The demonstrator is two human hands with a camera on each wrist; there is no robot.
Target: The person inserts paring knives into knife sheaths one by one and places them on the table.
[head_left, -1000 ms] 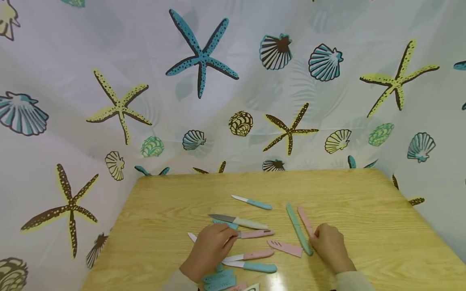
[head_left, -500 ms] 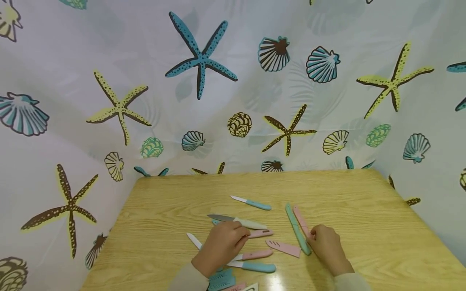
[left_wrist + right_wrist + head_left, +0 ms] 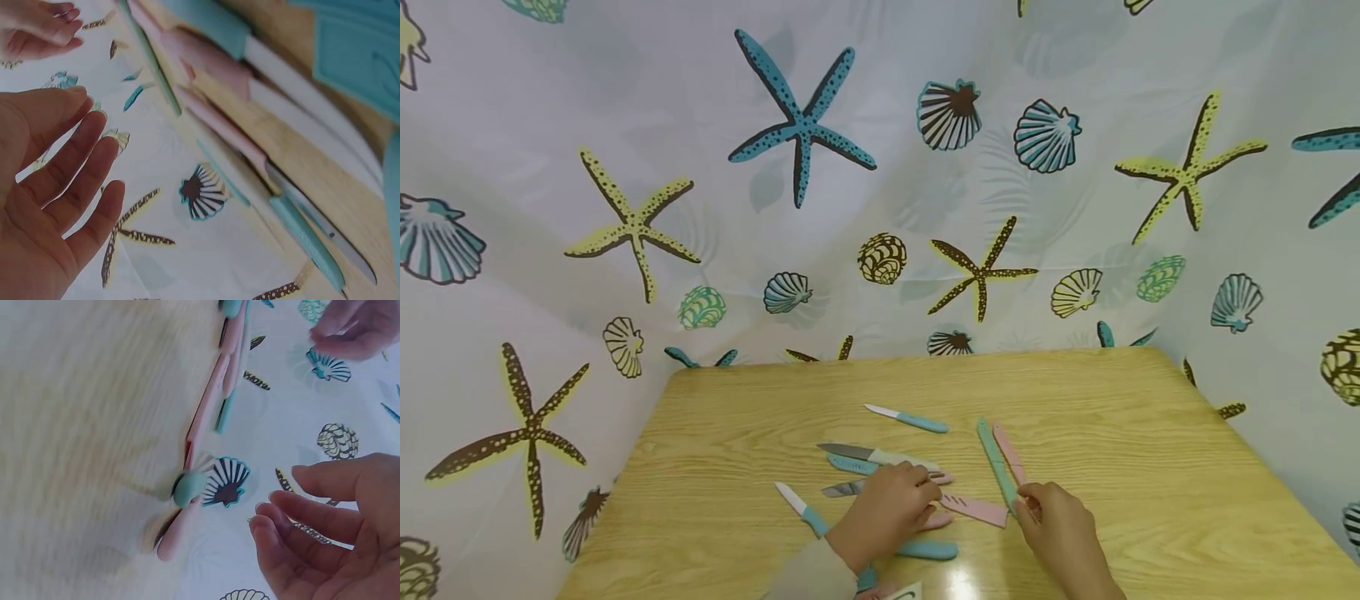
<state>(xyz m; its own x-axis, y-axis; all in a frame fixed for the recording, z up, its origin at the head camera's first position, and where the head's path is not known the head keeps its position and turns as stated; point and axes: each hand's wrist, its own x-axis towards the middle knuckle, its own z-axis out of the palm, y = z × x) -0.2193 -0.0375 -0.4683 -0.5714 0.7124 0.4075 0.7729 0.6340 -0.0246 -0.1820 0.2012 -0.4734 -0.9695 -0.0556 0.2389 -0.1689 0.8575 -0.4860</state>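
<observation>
My left hand (image 3: 891, 508) hovers over several knives, its relaxed fingers holding nothing in the left wrist view. Beneath and around it lie a white-handled knife (image 3: 904, 460), a blue sheath (image 3: 850, 463), a grey patterned blade (image 3: 844, 488) and a blue handle (image 3: 928, 550). A slotted pink sheath (image 3: 976, 509) lies just right of its fingertips. My right hand (image 3: 1060, 533) is near the handle ends of a green sheathed knife (image 3: 992, 458) and a pink sheathed knife (image 3: 1010, 454). In the right wrist view, the right hand's fingers (image 3: 312, 519) are loosely bent with nothing between them.
Farther back lies a small blue-handled knife (image 3: 917, 422). Another blue-handled knife (image 3: 801, 508) points away at the left. By the near edge of the view is a white piece (image 3: 910, 592). Shell-print cloth (image 3: 820, 233) surrounds the wooden table (image 3: 737, 417).
My left hand has moved right across the knives, uncovering the grey blade and blue sheath. My right hand has drawn back from the pink sheathed knife. The head view has turned slightly right.
</observation>
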